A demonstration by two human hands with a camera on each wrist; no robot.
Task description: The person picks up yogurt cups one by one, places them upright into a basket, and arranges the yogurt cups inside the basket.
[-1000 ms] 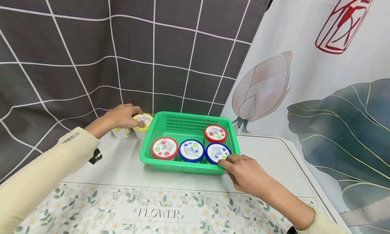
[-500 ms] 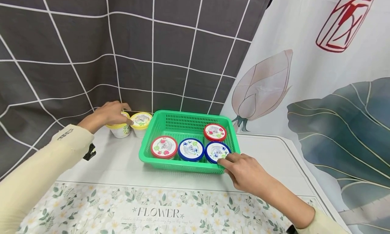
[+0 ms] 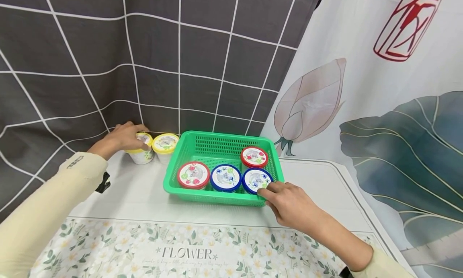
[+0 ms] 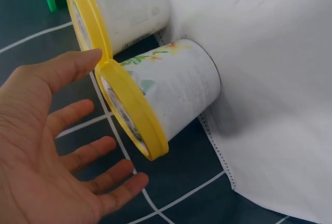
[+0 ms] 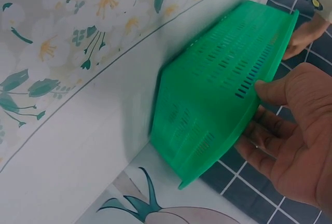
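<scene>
Two paper tubs with yellow lids stand side by side left of the green basket (image 3: 213,195). Over the outer yellow-lidded tub (image 4: 171,89) my left hand (image 3: 123,138) reaches with fingers spread; its thumb tip lies at the lid's edge in the left wrist view. The other yellow-lidded tub (image 3: 165,144) is between that one and the basket. My right hand (image 3: 289,205) holds the basket's front right corner, thumb (image 5: 272,92) on the outer wall and fingers over the rim. Inside the basket are two red-lidded tubs (image 3: 193,176) and two blue-lidded tubs (image 3: 226,178).
A dark gridded curtain (image 3: 152,85) hangs right behind the tubs and basket. To the right is a white cloth with a lotus print (image 3: 304,105). A floral mat marked FLOWER (image 3: 188,252) covers the front of the white table (image 3: 137,201).
My left hand has moved left from the inner yellow-lidded tub to the outer one, coming down around its lid. The right hand keeps its place at the basket's corner.
</scene>
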